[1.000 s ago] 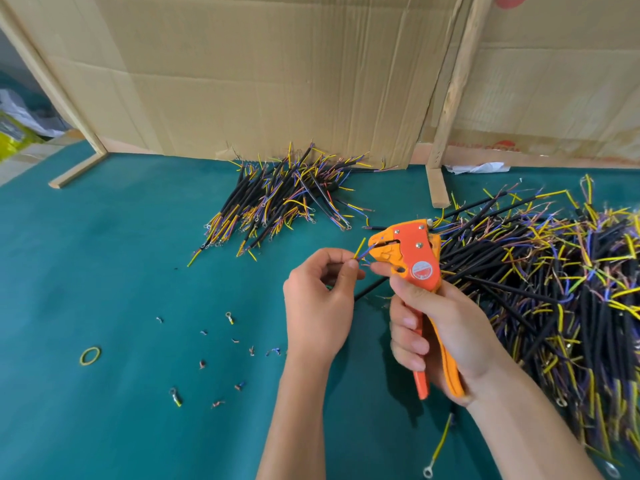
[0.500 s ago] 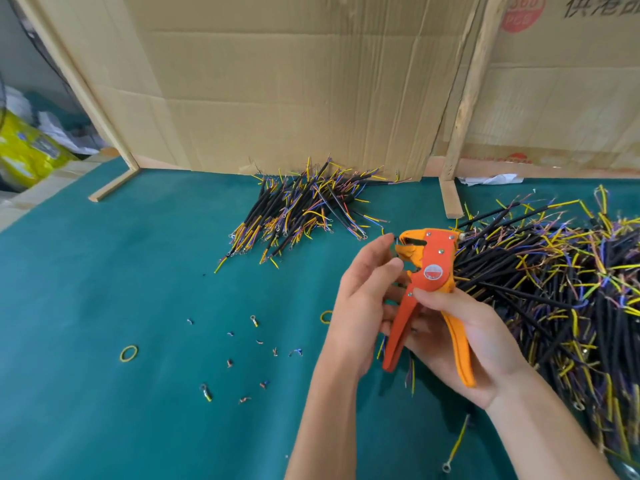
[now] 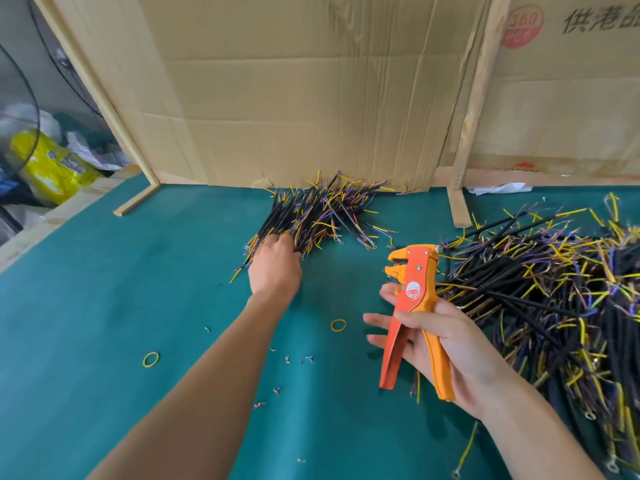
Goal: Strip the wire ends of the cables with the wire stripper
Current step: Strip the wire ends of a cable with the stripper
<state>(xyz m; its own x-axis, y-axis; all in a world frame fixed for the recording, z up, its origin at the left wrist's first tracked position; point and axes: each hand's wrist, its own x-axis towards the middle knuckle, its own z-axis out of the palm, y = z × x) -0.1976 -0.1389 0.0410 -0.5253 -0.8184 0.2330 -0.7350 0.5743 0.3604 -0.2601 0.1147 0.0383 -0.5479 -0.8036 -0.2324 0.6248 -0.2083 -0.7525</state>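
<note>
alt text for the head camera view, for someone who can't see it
A person's left hand reaches into a small pile of black cables on a green table, while the right hand holds an orange wire stripper upright, handles spread. A much larger cable heap lies to the right, with rubber bands and insulation scraps scattered in front.

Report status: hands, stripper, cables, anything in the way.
Left hand at the small cable pile, grip hidden. Right hand holds wire stripper, no wire in it. Nothing in the way.
</note>
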